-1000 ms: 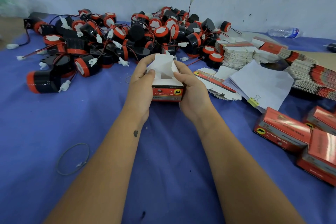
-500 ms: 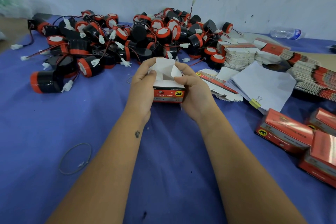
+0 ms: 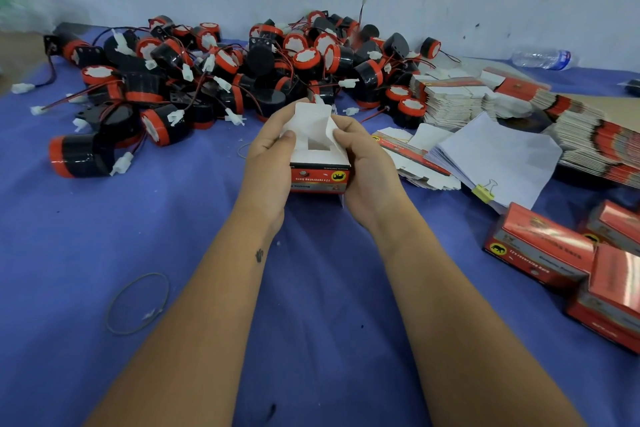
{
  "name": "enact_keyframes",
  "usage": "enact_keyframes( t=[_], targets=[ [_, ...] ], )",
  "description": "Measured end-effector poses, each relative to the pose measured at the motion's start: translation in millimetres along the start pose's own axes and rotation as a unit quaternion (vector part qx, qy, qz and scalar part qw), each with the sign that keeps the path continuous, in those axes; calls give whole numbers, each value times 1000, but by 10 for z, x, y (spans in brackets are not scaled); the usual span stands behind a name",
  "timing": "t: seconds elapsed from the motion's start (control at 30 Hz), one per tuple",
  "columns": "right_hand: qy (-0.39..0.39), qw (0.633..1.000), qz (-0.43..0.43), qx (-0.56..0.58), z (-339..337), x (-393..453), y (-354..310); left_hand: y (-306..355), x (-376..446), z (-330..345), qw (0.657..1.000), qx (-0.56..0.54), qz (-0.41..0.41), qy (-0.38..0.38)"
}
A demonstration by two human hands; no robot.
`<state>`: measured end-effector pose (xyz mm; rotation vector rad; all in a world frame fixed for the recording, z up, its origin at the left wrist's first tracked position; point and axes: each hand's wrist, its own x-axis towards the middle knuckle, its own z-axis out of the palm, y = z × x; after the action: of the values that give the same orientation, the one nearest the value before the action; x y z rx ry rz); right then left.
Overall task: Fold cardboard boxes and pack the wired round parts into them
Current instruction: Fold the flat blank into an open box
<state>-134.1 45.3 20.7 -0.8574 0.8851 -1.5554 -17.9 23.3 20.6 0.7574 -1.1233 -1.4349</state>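
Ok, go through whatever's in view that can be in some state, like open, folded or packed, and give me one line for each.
Box in hands: upright, top flaps open, not yet closed.
Left hand: grips the box's left side.
Right hand: grips the box's right side, thumb on a flap.
Finished boxes: closed, lying at right.
Flat box blanks: unfolded, stacked.
Round parts: loose, heaped, unpacked.
Paper sheets: clipped together.
Water bottle: lying on its side.

Both forearms reach forward side by side, the left hand (image 3: 268, 156) and right hand (image 3: 363, 163) facing each other with fingers (image 3: 277, 121) curled around a small box (image 3: 320, 177), thumbs on top.
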Motion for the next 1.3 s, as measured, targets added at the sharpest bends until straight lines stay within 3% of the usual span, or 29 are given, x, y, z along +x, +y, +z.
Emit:
enact_keyframes(
  t=[0.3,0.43,0.6,0.7,0.9,1.07,1.3],
  targets=[
    [-12,998,-21,-55,27,4,-12,-4,10,-32,1000,3,5,-11],
    [39,998,-33,-32,35,-14,12,-21,-1,-22,1000,-1,7,17],
    [55,998,-9,-27,50,-54,18,-40,-42,-3,999,-30,-14,-10],
    [56,992,-49,-107,69,-61,21,-40,-33,19,1000,20,1,2],
    [79,988,-50,-121,45,-58,-40,-13,23,-5,990,121,-27,61],
    [80,976,-62,-192,89,-84,-23,27,-1,0,988,132,-19,84],
    [86,972,-71,-209,110,-87,-7,44,-11,14,985,145,-24,87]
  ],
)
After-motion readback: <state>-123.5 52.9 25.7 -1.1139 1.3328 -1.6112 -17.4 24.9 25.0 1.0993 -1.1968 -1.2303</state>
